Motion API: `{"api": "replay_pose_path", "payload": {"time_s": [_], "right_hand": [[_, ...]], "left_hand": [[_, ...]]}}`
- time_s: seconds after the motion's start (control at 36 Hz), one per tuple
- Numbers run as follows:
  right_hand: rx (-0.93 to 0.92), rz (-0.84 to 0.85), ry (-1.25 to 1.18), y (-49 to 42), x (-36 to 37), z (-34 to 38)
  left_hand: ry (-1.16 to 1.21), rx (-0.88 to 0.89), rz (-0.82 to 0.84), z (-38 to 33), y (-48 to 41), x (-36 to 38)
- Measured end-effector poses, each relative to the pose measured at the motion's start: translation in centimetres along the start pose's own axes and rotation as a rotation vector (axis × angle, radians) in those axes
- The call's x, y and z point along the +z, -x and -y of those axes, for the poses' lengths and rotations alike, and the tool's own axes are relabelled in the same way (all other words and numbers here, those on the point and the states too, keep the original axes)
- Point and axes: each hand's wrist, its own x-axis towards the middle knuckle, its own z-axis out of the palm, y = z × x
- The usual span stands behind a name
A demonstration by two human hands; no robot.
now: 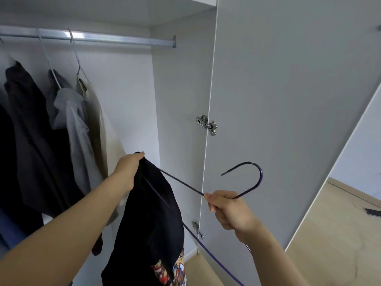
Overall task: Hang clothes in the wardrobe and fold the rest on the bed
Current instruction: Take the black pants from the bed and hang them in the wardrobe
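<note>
A black T-shirt with a colourful print near its hem hangs in front of the open wardrobe. My left hand grips its top edge, where one end of a dark purple wire hanger goes into the cloth. My right hand grips the hanger at the base of its hook, which points up and to the left. The metal rail runs across the top of the wardrobe, high above both hands.
Several garments hang on the rail's left part: a dark jacket, a grey hoodie and a cream shirt. The wardrobe door stands open at the right. Wooden floor lies at the lower right.
</note>
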Motion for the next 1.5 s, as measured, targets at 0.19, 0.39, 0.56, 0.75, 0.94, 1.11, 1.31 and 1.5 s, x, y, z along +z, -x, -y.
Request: {"api": "replay_pose_path", "payload": {"time_s": [0.19, 0.39, 0.56, 0.75, 0.94, 1.11, 1.31, 1.5], "right_hand": [[0.042, 0.007, 0.064, -0.2, 1.3, 0.4], [0.058, -0.084, -0.103, -1.0, 3.5, 0.3], [-0.047, -0.173, -0.097, -1.3, 2.5, 1.6], [-0.165, -0.11, 0.007, -0.9, 1.6, 2.9], [-0.347, -0.603, 0.151, -2.0, 1.1, 3.9], [-0.567, -0.771, 0.215, -1.4, 1.7, 2.3], [-0.368, -0.4, 0.381, -2.0, 4.5, -1.2], [-0.324, -0.302, 0.323, -2.3, 6.2, -1.6]], "left_hand": [[-0.651, 0.423, 0.22, 0.9, 3.6, 1.8], [-0.6, 0.477, 0.651, 2.2, 7.5, 4.4], [-0.988, 1.039, 0.26, 2.0, 6.1, 3.0], [-1.173, 1.485, 0.148, 2.4, 4.2, 3.0], [-0.991, 1.26, 0.149, 2.0, 5.7, 3.8], [-0.93, 1.013, 0.011, 1.8, 6.3, 4.1], [-0.877, 0.905, -0.144, -0.1, 6.4, 3.4], [-0.761, 0.877, -0.186, -0.8, 6.6, 2.0]]}}
